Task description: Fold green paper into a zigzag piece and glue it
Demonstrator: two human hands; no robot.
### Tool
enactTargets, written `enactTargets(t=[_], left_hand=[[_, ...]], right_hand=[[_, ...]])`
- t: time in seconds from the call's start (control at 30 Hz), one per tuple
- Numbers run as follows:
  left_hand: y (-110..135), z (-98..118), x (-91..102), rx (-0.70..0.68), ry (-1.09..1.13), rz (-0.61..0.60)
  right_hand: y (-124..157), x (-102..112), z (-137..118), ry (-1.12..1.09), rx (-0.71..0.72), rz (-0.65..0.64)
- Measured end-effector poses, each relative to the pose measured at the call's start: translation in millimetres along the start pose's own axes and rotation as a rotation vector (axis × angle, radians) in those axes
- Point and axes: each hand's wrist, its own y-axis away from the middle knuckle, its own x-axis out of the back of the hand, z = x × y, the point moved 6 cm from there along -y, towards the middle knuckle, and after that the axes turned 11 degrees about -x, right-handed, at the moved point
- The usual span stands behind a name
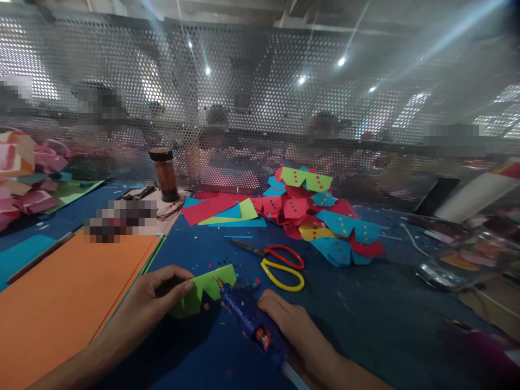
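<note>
My left hand [156, 300] pinches a green folded paper cut-out [205, 287] with a zigzag edge, holding it just above the blue table [365, 319]. My right hand [290, 322] is wrapped around a blue glue gun [254, 325]. The gun's nozzle points up-left and touches the green paper near its middle. Scissors with one red and one yellow handle [280, 262] lie on the table just beyond the gun.
A pile of finished red, blue, green and yellow paper pieces [320, 219] lies at centre back. Orange paper sheets [69, 292] lie at left, a brown jar [164, 173] behind them. Pink paper shapes [24, 173] sit far left. A perforated metal screen [260, 97] stands behind, with blurred people beyond.
</note>
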Motion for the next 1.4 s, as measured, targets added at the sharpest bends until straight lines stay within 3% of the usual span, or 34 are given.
enactTargets(t=[0.33, 0.77, 1.17, 1.3, 1.4], left_hand=[[1.6, -3.1, -0.6, 0.018, 0.021, -0.016], [2.3, 0.7, -1.0, 0.002, 0.009, -0.027], [1.0, 4.6, 2.9, -0.015, -0.007, 0.036], [0.1, 0.5, 4.5, 0.009, 0.013, 0.036], [-1.6, -1.9, 6.9, -0.005, 0.024, 0.051]], right_hand=[[0.0, 2.1, -2.9, 0.033, -0.016, -0.027], [0.8, 1.8, -2.1, 0.104, 0.064, 0.054], [-0.5, -1.5, 6.6, 0.032, -0.038, -0.025], [-2.9, 13.4, -3.6, -0.050, -0.079, 0.056], [-5.0, 19.4, -11.5, -0.188, -0.141, 0.001]])
